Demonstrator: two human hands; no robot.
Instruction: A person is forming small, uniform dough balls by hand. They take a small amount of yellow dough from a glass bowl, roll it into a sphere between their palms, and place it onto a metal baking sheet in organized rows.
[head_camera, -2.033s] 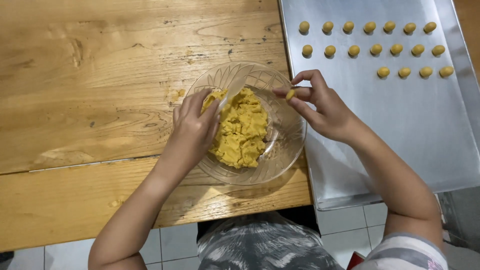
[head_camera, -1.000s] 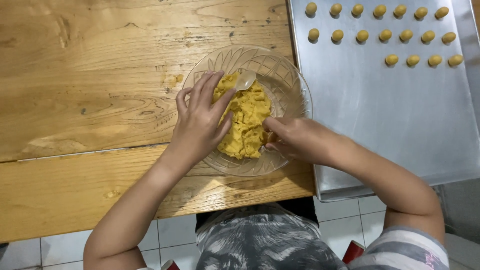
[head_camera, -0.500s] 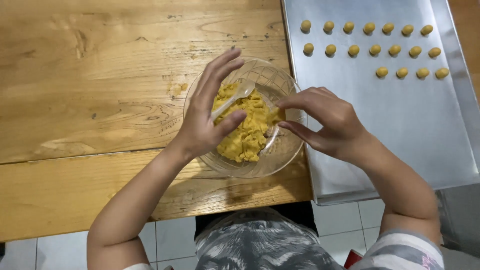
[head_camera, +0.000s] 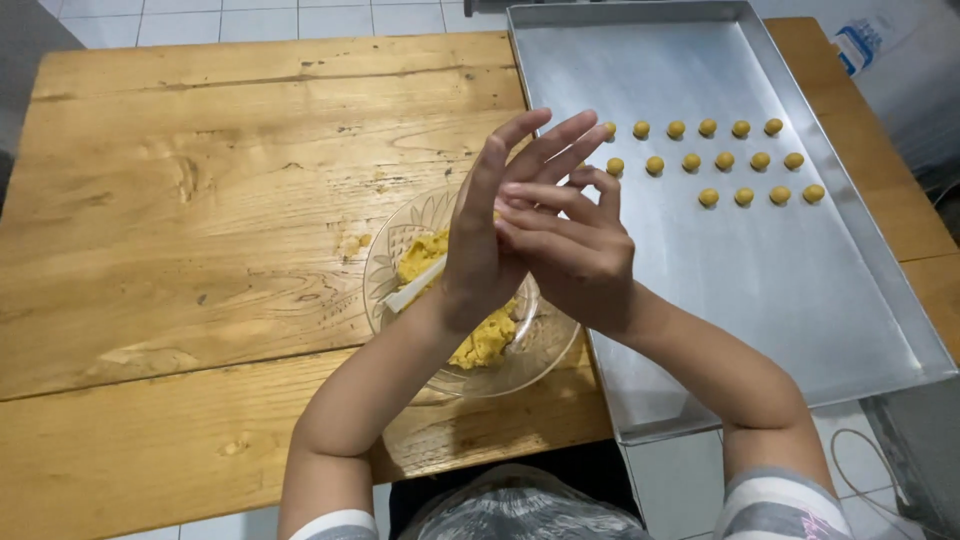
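My left hand (head_camera: 488, 235) and my right hand (head_camera: 578, 250) are pressed palm to palm above a clear glass bowl (head_camera: 383, 262), the left fingers stretched upward. A pinch of dough sits between the palms, almost fully hidden. The bowl holds crumbly yellow dough (head_camera: 485, 342) and a pale spoon (head_camera: 415, 286) leaning on its left side. It stands near the front edge of the wooden table (head_camera: 200, 200). To the right lies a metal baking tray (head_camera: 800, 300) with several small yellow dough balls (head_camera: 725, 160) in three rows at its far part.
The tray overhangs the table's front edge, and most of its near half is bare metal. A few dough crumbs (head_camera: 352, 242) lie left of the bowl. A white package (head_camera: 868, 45) sits at the far right, with tiled floor beyond and below the table.
My right hand pinched dough out of the bowl, then both hands rose and came together palm to palm above it. The view also shifted back, showing more of the table.
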